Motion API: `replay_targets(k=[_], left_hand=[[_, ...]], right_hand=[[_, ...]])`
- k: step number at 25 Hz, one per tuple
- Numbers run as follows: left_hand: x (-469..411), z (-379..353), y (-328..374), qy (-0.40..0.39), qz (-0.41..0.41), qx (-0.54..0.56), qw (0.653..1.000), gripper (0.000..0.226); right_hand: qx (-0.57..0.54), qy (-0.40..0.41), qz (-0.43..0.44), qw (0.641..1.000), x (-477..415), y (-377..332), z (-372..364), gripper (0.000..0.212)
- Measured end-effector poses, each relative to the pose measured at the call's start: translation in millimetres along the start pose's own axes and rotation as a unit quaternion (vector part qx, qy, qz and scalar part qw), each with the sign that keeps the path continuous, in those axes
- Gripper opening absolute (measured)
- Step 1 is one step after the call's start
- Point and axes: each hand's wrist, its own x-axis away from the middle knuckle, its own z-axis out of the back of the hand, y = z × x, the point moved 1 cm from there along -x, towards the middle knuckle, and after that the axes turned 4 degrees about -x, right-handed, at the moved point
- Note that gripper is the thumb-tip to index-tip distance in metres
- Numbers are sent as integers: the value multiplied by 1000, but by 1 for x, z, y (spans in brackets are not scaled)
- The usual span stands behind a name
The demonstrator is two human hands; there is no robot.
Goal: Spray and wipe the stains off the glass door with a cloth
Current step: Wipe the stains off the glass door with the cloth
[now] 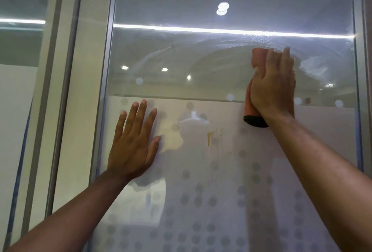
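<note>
The glass door (201,54) fills the view, clear on top and frosted with grey dots below. My right hand (273,84) presses an orange cloth (258,58) flat against the upper right of the pane; the cloth's dark-edged lower end (254,119) hangs below my wrist. Curved wet smear marks arc across the glass left of the cloth. A yellow-orange drip stain (210,138) sits on the frosted part, low between my hands. My left hand (134,141) lies flat on the frosted glass with fingers spread, holding nothing. No spray bottle is in view.
A metal door frame (106,70) runs down the left of the pane, with a white post (66,110) and another glass panel (18,90) beyond it. The right frame edge (360,90) stands close to my right hand. Ceiling lights reflect in the glass.
</note>
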Motion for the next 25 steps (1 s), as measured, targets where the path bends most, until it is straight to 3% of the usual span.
replay_targets(k=[3,7,11,15,17,19,21,23,25], left_hand=[[0,-1,0,-1,3,-5,1000,73],[1,-6,-3,0,-8,-5,1000,72],[2,-9,-6,13,-7,26,1000,73],[3,-6,-6,21,1,49,999,76],[3,-5,-6,17,-4,41,999,75],[2,-5,-5,15,-4,34,999,75],[3,-6,-6,14,-4,30,999,75],[6,-6,-6,13,-8,31,999,75],[11,-7,-8,8,-3,26,1000,76]], right_hand=[[-22,-9,27,999,-2,-38,-12,56],[-14,-82,201,976,7,-86,-39,57],[28,-182,402,897,35,-101,-51,61],[43,-245,520,817,51,-74,-38,61],[30,-212,494,843,45,-58,-32,57],[-2,-161,376,912,29,-49,-25,56],[-23,-123,260,957,14,-52,-23,57],[-34,-105,203,973,8,-63,-26,57],[-40,-111,204,972,12,-81,-36,58]])
